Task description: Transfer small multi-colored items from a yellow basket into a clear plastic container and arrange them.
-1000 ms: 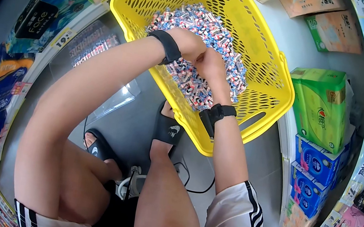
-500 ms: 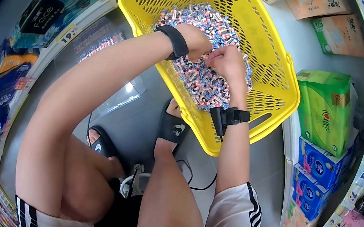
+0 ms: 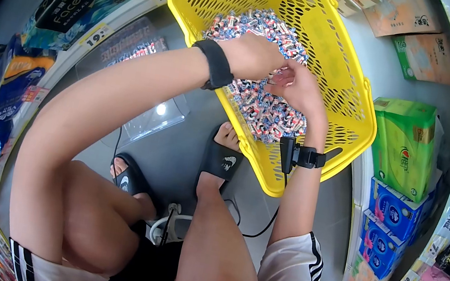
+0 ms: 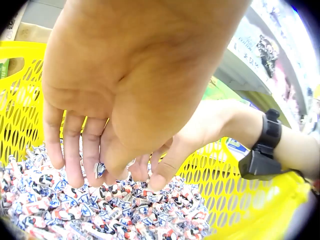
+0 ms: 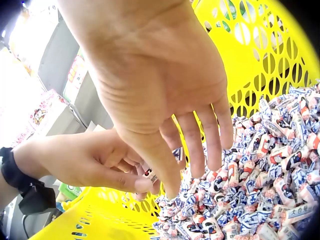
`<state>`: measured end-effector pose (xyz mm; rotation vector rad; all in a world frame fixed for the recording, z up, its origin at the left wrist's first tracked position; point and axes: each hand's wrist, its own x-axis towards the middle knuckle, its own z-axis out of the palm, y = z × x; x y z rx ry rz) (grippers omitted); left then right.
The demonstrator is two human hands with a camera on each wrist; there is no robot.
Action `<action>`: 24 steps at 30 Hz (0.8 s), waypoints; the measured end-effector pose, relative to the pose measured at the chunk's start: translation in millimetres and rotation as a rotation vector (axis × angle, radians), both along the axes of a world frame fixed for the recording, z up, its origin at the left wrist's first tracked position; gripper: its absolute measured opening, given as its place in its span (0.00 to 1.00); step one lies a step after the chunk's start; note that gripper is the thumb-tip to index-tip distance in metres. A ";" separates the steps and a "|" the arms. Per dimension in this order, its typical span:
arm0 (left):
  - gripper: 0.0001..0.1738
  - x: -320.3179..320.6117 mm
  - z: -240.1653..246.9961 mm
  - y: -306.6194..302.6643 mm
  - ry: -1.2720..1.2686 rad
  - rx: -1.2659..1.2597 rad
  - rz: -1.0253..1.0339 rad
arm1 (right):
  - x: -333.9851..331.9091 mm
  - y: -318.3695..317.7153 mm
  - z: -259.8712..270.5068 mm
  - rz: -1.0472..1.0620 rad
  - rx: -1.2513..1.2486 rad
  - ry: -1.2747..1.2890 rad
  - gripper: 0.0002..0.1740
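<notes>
Person squatting in shop aisle. Both hands inside a yellow perforated plastic basket [image 3: 370,114] on the floor.

Left hand [image 3: 254,56]: fingers curled down, thumb closed against them, pinching a single wrapped sweet [image 4: 99,169] just above the heap.

Right hand [image 3: 299,87]: fingers hang fairly straight, tips meeting the left fingertips [image 5: 145,184]. Cannot tell whether it grips anything itself.

Directly beneath both sets of fingers: heap of small sweets in white, blue and red wrappers [image 3: 265,111], filling the basket floor and spreading well beyond the fingers on all sides.

Progress, judged: barely dented. Only the one sweet is off the heap; nearly the whole lot lies unhandled under the fingers. No sweets seen outside the basket.

Beyond the right hand's wrist: green pack of tissues [image 3: 403,140] on a low shelf.
</notes>
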<state>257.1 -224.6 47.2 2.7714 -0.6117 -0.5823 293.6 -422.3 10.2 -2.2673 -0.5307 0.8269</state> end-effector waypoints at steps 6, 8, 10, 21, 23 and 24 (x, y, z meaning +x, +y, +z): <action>0.14 -21.8 18.4 31.2 -0.014 -0.148 0.075 | -11.2 11.3 19.2 0.099 0.145 -0.027 0.29; 0.15 -31.5 12.5 42.8 -0.101 -0.173 0.041 | -19.9 17.1 39.0 0.116 0.158 -0.054 0.21; 0.15 -42.2 17.0 48.3 -0.124 -0.239 0.062 | -23.2 22.4 46.4 0.154 0.222 -0.091 0.16; 0.14 -102.1 41.8 70.1 -0.269 -0.393 0.165 | -59.0 49.8 90.9 0.234 0.180 -0.303 0.12; 0.13 -110.3 44.1 77.0 -0.285 -0.394 0.178 | -68.6 57.1 97.5 0.254 0.150 -0.341 0.12; 0.12 -113.7 45.5 79.8 -0.329 -0.414 0.156 | -72.6 60.3 98.2 0.261 0.152 -0.338 0.12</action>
